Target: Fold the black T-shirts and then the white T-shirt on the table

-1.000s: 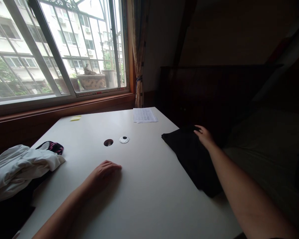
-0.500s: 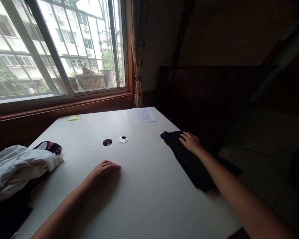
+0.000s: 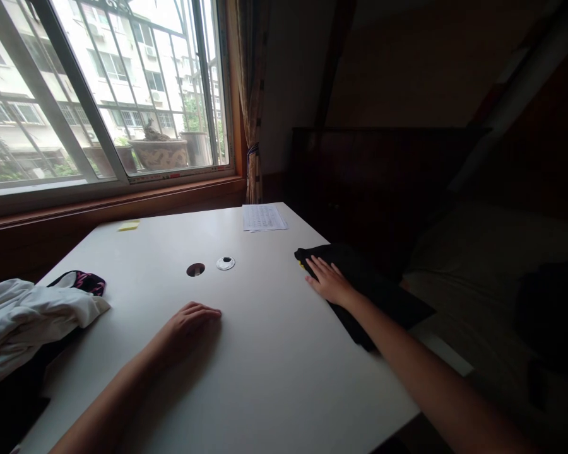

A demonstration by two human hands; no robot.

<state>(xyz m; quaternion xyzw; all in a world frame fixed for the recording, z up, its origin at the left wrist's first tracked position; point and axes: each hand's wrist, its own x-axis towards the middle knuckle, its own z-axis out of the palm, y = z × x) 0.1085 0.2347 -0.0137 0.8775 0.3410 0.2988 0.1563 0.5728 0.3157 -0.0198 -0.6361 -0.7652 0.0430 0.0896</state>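
Observation:
A folded black garment (image 3: 360, 271) with a small yellow part at its left corner lies on the right side of the white table (image 3: 265, 353). On its left edge rests my right hand (image 3: 330, 282), flat with the fingers spread. My left hand (image 3: 192, 320) lies on the bare tabletop left of the middle, below the round hole, its fingers together and loosely bent, with no object visible in it. The underside of its fingers is hidden.
White and black clothes (image 3: 38, 315) are heaped at the left edge. A round hole (image 3: 195, 270) and its cap (image 3: 226, 263) are near the middle. Papers (image 3: 264, 217) and a yellow note (image 3: 129, 225) lie at the far side, by the window.
My right hand has shifted left on the black garment, to its left edge. The garment's right part now lies further back. The view has turned slightly right; my left hand stays on the table.

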